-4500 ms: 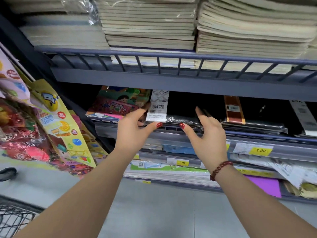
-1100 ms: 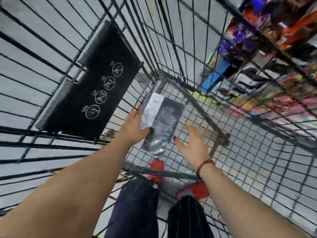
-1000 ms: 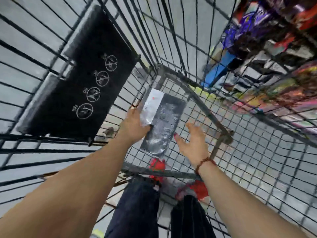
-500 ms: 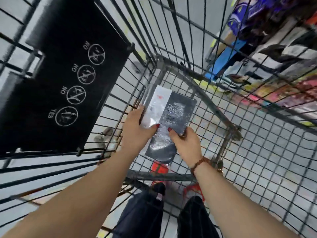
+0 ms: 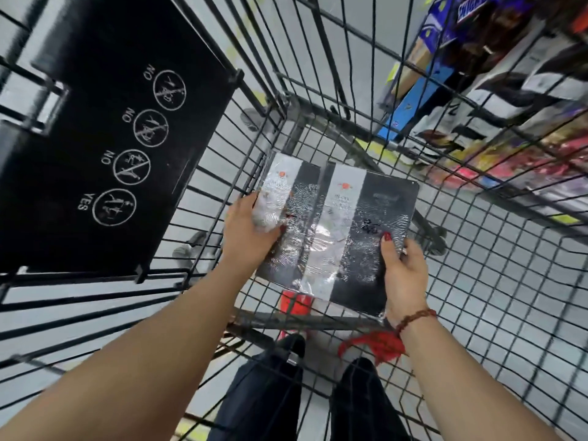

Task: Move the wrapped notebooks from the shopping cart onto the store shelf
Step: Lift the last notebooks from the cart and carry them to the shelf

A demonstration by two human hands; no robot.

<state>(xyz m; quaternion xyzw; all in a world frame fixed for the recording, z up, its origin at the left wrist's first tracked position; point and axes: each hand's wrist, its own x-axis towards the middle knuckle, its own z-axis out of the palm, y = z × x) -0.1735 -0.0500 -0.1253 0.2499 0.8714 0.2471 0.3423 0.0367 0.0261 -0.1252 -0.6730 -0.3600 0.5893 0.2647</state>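
Observation:
Two black notebooks with white bands, both in shiny plastic wrap, are over the wire floor of the shopping cart (image 5: 477,281). My left hand (image 5: 251,230) grips the left notebook (image 5: 292,198) by its left edge, thumb on the cover. My right hand (image 5: 402,272) holds the right notebook (image 5: 359,237) at its lower right corner, thumb on top. The right notebook overlaps the left one slightly. The store shelf for notebooks is out of view.
The cart's black child-seat flap (image 5: 105,132) with warning icons stands at the left. Wire walls rise all around. Shelves of packaged goods (image 5: 496,100) lie beyond the cart's right side. My legs and red shoes (image 5: 372,345) show below through the cart.
I turned from the shelf to the cart. In the last half second my hands drew apart, splitting one stack into two notebooks, one in each hand.

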